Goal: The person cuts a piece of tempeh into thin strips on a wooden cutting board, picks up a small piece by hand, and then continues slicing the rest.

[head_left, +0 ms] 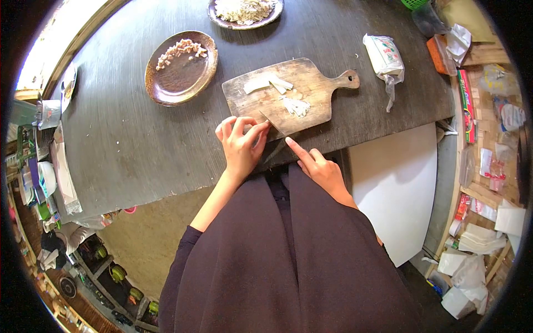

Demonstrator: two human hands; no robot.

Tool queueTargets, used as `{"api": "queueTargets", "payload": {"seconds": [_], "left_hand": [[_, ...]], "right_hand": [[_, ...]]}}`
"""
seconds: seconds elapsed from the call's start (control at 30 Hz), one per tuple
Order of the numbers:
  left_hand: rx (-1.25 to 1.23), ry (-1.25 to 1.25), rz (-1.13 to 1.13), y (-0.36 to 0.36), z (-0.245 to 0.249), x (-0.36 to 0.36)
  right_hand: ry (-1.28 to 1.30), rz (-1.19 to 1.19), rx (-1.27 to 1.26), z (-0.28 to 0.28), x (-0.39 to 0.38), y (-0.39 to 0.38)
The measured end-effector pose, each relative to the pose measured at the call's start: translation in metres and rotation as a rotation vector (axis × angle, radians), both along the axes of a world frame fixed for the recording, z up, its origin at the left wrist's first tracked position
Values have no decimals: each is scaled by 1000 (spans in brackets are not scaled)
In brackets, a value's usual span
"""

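Observation:
On the dark table lies a wooden cutting board (316, 89) with a holed handle. White strips (256, 84) and a small heap of finely cut white pieces (296, 106) rest on it. My left hand (241, 145) is closed in a pinch at the board's near left corner; what sits between its fingertips is mostly hidden. My right hand (322, 171) grips a knife (273, 125), index finger stretched along it. The thin blade points up and left over the board's near edge, its tip close to my left fingertips. The knife's handle is hidden in my hand.
A brown plate (180, 89) with small diced pieces (180, 53) stands beyond the board to the left. Another plate (247, 26) of pale shreds is at the far edge. Right of the board lies a plastic bag of white contents (384, 55). Cluttered shelves flank both sides.

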State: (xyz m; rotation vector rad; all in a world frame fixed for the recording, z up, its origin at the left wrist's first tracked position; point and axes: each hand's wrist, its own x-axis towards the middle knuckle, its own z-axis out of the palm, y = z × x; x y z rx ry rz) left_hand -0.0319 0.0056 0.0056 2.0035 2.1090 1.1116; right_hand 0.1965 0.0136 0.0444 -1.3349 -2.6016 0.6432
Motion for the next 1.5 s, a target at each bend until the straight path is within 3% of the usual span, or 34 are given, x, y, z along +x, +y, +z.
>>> {"api": "queueTargets", "payload": {"seconds": [1.17, 1.5], "left_hand": [[-3, -31, -20, 0, -2, -3], [-16, -52, -17, 0, -3, -4]], "right_hand": [[34, -11, 77, -6, -21, 7], [-3, -49, -110, 5, -16, 2]]}}
